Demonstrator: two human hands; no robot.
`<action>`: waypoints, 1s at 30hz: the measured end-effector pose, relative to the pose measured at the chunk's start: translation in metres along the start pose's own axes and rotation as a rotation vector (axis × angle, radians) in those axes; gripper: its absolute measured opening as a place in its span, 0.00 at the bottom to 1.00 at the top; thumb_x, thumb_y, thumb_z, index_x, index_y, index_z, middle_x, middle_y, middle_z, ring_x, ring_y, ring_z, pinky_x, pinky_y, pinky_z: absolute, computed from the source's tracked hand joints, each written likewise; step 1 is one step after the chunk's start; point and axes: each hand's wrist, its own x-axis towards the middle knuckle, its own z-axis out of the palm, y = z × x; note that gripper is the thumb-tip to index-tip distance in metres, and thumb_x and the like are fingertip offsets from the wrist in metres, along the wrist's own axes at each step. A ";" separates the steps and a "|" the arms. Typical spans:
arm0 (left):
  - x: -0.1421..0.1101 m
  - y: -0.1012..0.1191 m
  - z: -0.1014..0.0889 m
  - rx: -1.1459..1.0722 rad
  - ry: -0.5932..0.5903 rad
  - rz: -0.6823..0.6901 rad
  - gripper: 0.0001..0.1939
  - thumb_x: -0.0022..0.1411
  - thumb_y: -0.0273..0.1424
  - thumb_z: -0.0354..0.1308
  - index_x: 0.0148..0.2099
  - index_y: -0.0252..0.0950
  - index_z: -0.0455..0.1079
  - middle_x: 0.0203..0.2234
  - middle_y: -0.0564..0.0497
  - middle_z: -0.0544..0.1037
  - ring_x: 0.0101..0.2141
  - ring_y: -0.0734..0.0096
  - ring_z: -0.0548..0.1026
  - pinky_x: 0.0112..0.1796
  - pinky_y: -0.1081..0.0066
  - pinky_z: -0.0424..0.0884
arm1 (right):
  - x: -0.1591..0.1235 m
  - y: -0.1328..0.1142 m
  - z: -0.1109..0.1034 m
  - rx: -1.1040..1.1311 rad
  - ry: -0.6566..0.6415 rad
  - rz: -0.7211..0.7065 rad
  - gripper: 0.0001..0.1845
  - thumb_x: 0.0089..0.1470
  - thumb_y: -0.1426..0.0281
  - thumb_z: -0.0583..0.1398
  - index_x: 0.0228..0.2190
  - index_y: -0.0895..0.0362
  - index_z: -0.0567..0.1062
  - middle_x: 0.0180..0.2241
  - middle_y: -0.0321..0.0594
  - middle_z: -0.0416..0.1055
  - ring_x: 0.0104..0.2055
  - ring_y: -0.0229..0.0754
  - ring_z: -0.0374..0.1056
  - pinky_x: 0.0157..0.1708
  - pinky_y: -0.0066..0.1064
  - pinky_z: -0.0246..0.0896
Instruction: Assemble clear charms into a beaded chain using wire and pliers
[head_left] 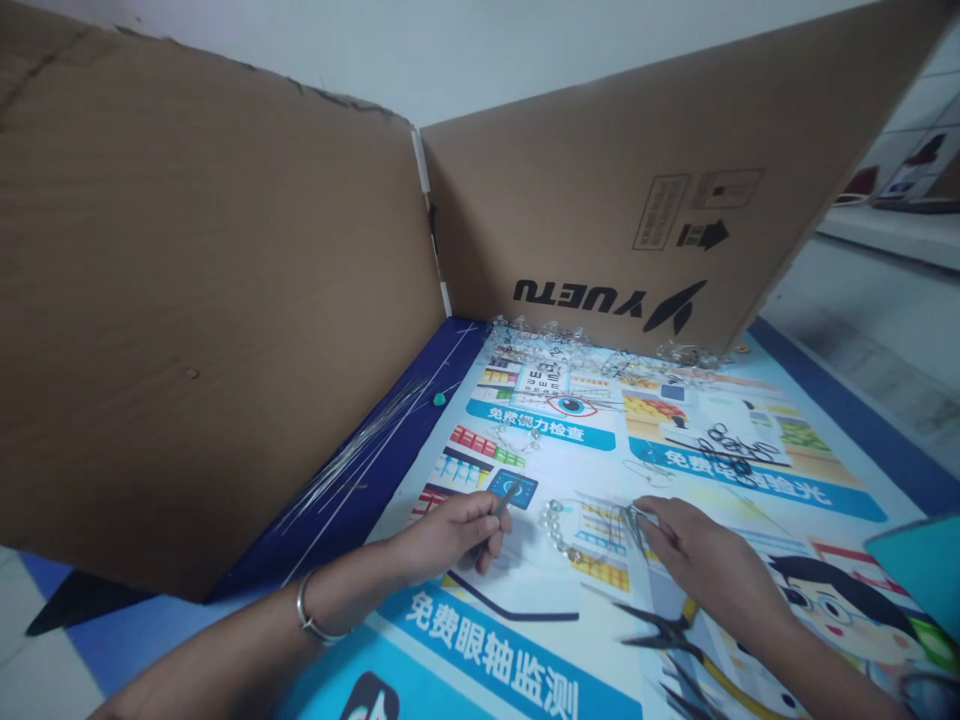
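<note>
My left hand (469, 525) is closed around a thin grey stick-like tool (511, 494), its tip pointing up and away; the rest of it is hidden in the fist. My right hand (686, 545) pinches a small bundle of thin silvery wire (634, 526) between thumb and fingers. Between the hands, a curved string of clear beads (556, 528) lies on the printed sheet, close to the wire; I cannot tell whether they are joined. Just below my right hand rest yellow-handled pliers (675, 632) with dark jaws, and other dark-tipped tools lie beside them, partly out of view.
Cardboard panels (300, 300) stand along the left and back. Long thin wires (360, 440) lie at the left edge near a small green item (439, 399). Clear beaded pieces (555, 335) line the back, and black loops (731, 448) sit at the right.
</note>
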 end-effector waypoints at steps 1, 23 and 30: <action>0.000 0.001 0.001 0.012 -0.001 0.000 0.10 0.60 0.35 0.48 0.35 0.33 0.63 0.23 0.53 0.68 0.20 0.80 0.65 0.23 0.77 0.58 | 0.000 0.000 0.000 0.001 0.000 0.000 0.19 0.52 0.59 0.47 0.41 0.53 0.69 0.41 0.41 0.70 0.37 0.44 0.69 0.32 0.31 0.62; -0.004 0.013 -0.009 0.670 0.223 0.326 0.10 0.60 0.28 0.46 0.34 0.36 0.69 0.29 0.51 0.73 0.33 0.73 0.69 0.36 0.73 0.62 | 0.001 0.000 0.000 0.004 -0.018 0.009 0.19 0.53 0.60 0.47 0.41 0.53 0.69 0.41 0.41 0.69 0.37 0.44 0.68 0.32 0.31 0.61; -0.008 0.013 0.010 0.075 0.157 0.131 0.08 0.60 0.31 0.47 0.33 0.34 0.64 0.25 0.50 0.72 0.29 0.73 0.70 0.34 0.70 0.63 | -0.008 -0.012 -0.015 0.034 0.105 -0.019 0.19 0.53 0.59 0.47 0.41 0.53 0.70 0.40 0.42 0.69 0.38 0.45 0.67 0.32 0.32 0.61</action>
